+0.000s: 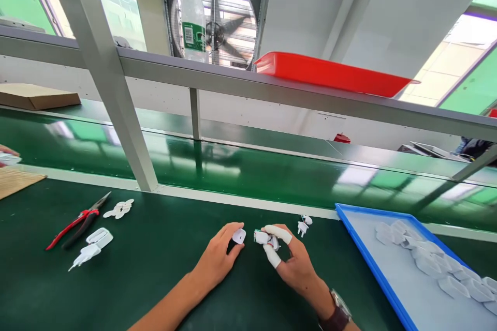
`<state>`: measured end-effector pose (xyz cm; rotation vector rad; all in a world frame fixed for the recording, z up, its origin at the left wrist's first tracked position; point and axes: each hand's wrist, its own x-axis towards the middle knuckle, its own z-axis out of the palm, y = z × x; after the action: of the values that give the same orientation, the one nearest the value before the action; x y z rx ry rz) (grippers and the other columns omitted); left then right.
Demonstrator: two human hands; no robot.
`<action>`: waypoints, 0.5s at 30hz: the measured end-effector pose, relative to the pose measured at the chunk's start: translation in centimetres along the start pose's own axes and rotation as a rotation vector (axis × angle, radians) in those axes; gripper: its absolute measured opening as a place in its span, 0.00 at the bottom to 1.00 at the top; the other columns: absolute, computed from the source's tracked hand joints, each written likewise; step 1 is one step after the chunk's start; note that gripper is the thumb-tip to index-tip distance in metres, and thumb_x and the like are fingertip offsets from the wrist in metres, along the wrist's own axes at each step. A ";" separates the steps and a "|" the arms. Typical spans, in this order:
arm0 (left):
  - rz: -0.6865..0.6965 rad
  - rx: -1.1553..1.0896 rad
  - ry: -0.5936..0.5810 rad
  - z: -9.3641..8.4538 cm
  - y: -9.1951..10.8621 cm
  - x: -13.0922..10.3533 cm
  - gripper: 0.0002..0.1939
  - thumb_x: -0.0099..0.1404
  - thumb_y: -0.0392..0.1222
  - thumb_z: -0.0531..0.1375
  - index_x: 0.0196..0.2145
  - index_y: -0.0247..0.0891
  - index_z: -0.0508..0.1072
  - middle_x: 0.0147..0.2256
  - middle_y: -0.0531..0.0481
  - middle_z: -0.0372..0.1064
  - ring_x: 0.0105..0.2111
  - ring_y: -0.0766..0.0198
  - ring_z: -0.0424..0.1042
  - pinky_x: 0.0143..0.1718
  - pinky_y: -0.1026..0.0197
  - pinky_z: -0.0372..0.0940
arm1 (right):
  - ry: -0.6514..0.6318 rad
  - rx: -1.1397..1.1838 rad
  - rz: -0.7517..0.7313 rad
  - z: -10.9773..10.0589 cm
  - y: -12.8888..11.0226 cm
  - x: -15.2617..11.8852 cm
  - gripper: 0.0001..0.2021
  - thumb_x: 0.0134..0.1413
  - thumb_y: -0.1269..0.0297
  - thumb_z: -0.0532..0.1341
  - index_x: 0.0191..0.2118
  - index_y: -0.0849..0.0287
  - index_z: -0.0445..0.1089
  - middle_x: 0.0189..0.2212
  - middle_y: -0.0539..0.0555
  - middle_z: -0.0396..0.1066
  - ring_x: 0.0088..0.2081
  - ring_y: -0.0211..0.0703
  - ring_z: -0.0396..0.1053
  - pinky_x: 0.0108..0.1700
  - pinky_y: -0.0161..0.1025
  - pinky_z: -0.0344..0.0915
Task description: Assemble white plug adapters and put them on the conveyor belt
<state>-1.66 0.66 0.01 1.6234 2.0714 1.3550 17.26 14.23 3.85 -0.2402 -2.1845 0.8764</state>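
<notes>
Head view: at lower centre of the frame, the left hand (217,257) has its grip closed on the white housing (238,236). Just to its right, the right hand (298,265) grasps the white module (262,237) between covered fingertips; the parts are apart. The worktop (155,264) extends left to the pliers (82,221). The pale rail (233,199) bounds its far edge; the blue-rimmed tray (373,265) bounds room at lower right.

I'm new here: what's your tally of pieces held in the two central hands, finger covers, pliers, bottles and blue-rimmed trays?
Held pieces: 2 (left hand, white cap; right hand, white assembly)
Visible white finger covers: 2
Pliers: 1
Bottle: 1
Blue-rimmed tray: 1
Total: 7
</notes>
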 end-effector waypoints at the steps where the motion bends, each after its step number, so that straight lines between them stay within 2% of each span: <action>1: 0.010 -0.022 0.009 -0.1 0.3 -0.2 0.21 0.68 0.36 0.58 0.58 0.45 0.70 0.55 0.46 0.74 0.55 0.52 0.75 0.59 0.46 0.70 | -0.016 -0.011 -0.025 -0.1 -0.3 0.3 0.18 0.63 0.72 0.58 0.57 0.51 0.68 0.43 0.55 0.74 0.36 0.40 0.72 0.40 0.38 0.73; 4: 0.036 -0.096 0.024 -0.4 1.4 -0.7 0.22 0.69 0.37 0.58 0.60 0.45 0.68 0.55 0.45 0.74 0.55 0.53 0.74 0.59 0.47 0.70 | -0.018 -0.016 -0.071 -0.1 -0.8 0.6 0.19 0.63 0.74 0.58 0.56 0.51 0.68 0.44 0.55 0.74 0.35 0.40 0.71 0.38 0.38 0.73; 7: 0.080 -0.166 0.000 -0.8 2.0 -0.8 0.22 0.69 0.35 0.57 0.60 0.45 0.69 0.56 0.43 0.71 0.55 0.54 0.73 0.57 0.50 0.71 | 0.046 -0.003 -0.095 0.6 -0.8 0.0 0.18 0.63 0.75 0.58 0.55 0.51 0.69 0.45 0.56 0.74 0.34 0.40 0.72 0.36 0.38 0.73; 11: 0.086 -0.303 -0.050 -1.0 2.2 -0.6 0.24 0.70 0.34 0.57 0.62 0.46 0.68 0.56 0.43 0.69 0.52 0.57 0.74 0.52 0.54 0.74 | 0.100 -0.030 -0.163 1.3 -0.4 -1.2 0.20 0.63 0.77 0.57 0.57 0.51 0.67 0.48 0.58 0.74 0.41 0.44 0.75 0.39 0.41 0.75; 15: 0.085 -0.346 -0.033 -0.6 2.0 -0.5 0.23 0.68 0.32 0.60 0.58 0.48 0.71 0.54 0.45 0.69 0.49 0.59 0.75 0.49 0.56 0.75 | 0.117 -0.057 -0.255 1.0 -0.4 -1.8 0.25 0.61 0.81 0.57 0.61 0.54 0.65 0.50 0.60 0.74 0.47 0.47 0.74 0.45 0.45 0.76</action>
<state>-0.44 -0.13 1.61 1.5833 1.6511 1.5958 17.79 12.63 2.60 -0.0372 -2.0771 0.6430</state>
